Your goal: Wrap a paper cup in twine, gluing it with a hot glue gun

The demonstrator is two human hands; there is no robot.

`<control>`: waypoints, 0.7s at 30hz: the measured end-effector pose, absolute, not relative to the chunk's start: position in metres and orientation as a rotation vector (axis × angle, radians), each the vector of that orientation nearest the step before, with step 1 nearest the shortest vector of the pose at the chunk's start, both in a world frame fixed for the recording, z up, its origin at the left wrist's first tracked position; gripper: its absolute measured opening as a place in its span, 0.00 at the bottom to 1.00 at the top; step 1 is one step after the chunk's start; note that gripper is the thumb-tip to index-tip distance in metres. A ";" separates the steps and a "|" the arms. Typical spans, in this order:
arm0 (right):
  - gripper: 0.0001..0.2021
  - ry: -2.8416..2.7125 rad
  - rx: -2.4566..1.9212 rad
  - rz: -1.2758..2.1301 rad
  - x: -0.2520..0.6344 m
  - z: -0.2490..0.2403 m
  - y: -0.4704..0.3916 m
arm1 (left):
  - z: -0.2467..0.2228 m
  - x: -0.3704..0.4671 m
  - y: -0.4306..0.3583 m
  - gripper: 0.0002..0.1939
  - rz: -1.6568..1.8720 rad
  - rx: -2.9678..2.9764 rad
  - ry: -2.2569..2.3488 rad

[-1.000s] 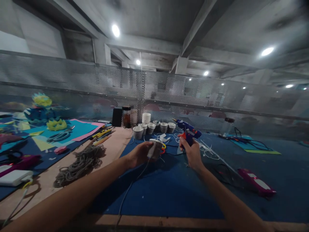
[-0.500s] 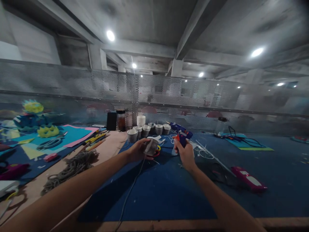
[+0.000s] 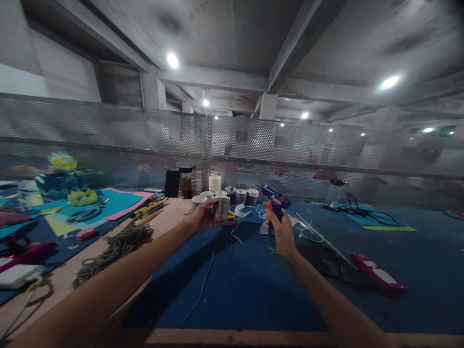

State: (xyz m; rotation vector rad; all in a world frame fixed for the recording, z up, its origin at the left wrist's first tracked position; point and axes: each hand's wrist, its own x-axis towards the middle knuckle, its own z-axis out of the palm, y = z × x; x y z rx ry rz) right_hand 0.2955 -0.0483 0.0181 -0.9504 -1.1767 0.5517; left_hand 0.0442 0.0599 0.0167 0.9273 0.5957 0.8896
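Observation:
My left hand [image 3: 203,215] grips a small grey cup [image 3: 221,208] by its side, above the blue mat [image 3: 232,285]. My right hand [image 3: 282,229] is wrapped round the handle of a blue glue gun [image 3: 276,199], whose nozzle points up and to the left. A thin grey cord [image 3: 205,285] lies on the mat below the cup. Scissors with red and yellow handles [image 3: 230,220] are partly hidden behind the cup. Several similar cups [image 3: 241,195] stand in a row behind my hands.
Grey cord [image 3: 114,249] lies bundled at the left, near pencils [image 3: 148,210] and blue paper [image 3: 119,203]. A glass jar [image 3: 186,183] stands at the back. A magenta tool [image 3: 377,273] lies at the right.
The cup in my left hand has turned more upright. The cord's near end has moved up, away from the table's front edge. The whole view has shifted slightly.

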 end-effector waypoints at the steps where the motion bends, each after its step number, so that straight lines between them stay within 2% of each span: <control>1: 0.20 -1.180 -0.932 0.563 0.294 0.019 -0.049 | 0.018 0.040 0.053 0.20 0.882 0.924 0.572; 6: 0.14 -1.229 -0.838 0.717 0.280 0.024 -0.056 | 0.018 0.029 0.014 0.27 0.805 0.882 0.504; 10: 0.17 -1.293 -0.906 0.754 0.260 0.031 -0.062 | 0.018 0.026 -0.003 0.29 0.784 0.878 0.432; 14: 0.18 -1.391 -1.051 0.634 0.239 0.038 -0.067 | 0.014 0.021 -0.007 0.30 0.783 0.922 0.401; 21: 0.15 -1.461 -1.079 0.508 0.229 0.016 -0.065 | -0.001 0.016 -0.003 0.20 0.946 1.204 0.594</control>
